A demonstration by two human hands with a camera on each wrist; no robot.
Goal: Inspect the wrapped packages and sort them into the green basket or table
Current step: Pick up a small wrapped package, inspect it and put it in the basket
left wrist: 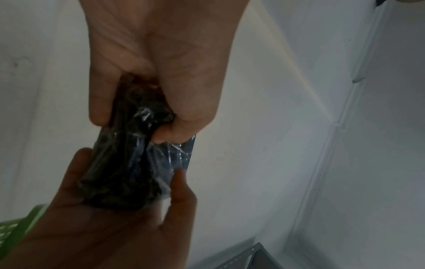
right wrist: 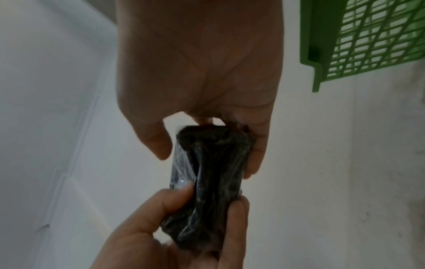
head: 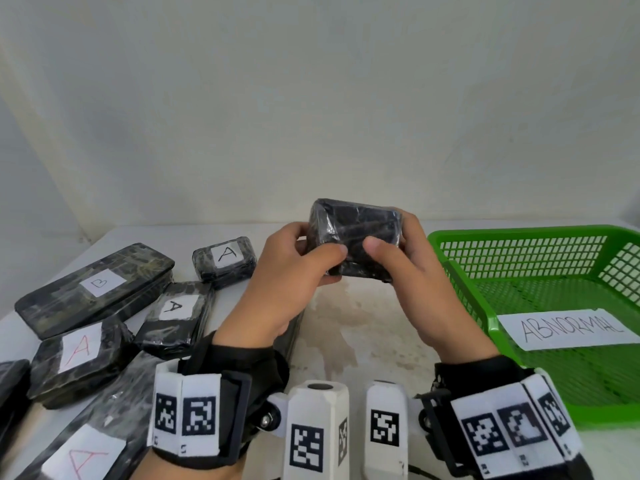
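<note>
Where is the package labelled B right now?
In the head view, the package labelled B lies on the table at far left, farthest back in the pile, beside packages labelled A.

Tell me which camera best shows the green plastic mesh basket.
Head view: the green plastic mesh basket shows nearly whole, with its ABNORMAL label. Right wrist catches one corner; left wrist only a blurred green edge.

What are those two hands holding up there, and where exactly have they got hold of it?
A black wrapped package, raised above the table. The left hand grips its left end and the right hand its right end, thumbs on the near face.
</note>
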